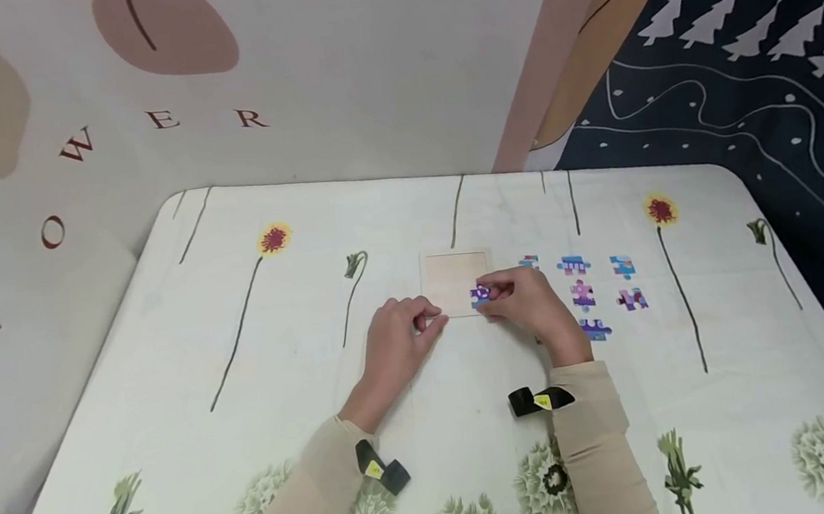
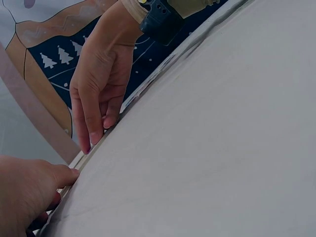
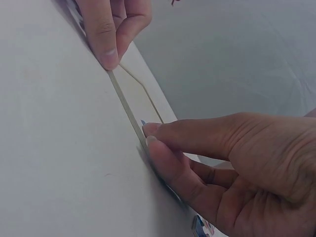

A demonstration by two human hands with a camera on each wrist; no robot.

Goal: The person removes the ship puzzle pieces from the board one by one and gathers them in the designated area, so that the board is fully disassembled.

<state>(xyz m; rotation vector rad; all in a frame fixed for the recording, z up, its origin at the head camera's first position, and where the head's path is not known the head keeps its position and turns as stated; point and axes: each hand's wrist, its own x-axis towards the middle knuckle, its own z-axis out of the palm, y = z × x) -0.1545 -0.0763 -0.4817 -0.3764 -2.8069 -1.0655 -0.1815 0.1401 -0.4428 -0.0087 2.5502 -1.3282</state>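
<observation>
A shallow, pale wooden puzzle tray (image 1: 454, 279) lies on the flowered cloth, its recess bare apart from the lower right corner. There my right hand (image 1: 530, 305) pinches a purple and blue jigsaw piece (image 1: 480, 295) between thumb and fingertips; in the right wrist view only a sliver of blue shows beside the fingertips. At the tray's lower left corner, my left hand (image 1: 399, 335) holds the near edge with thumb and curled fingers. The left wrist view shows both hands along the tray's edge, the right hand (image 2: 101, 81) beyond the left.
Several loose jigsaw pieces lie right of the tray, among them a purple-blue one (image 1: 574, 265), a light blue one (image 1: 622, 267) and a pink one (image 1: 632, 299). A few are partly covered by the right hand. A printed wall cloth (image 1: 364, 86) rises behind the table.
</observation>
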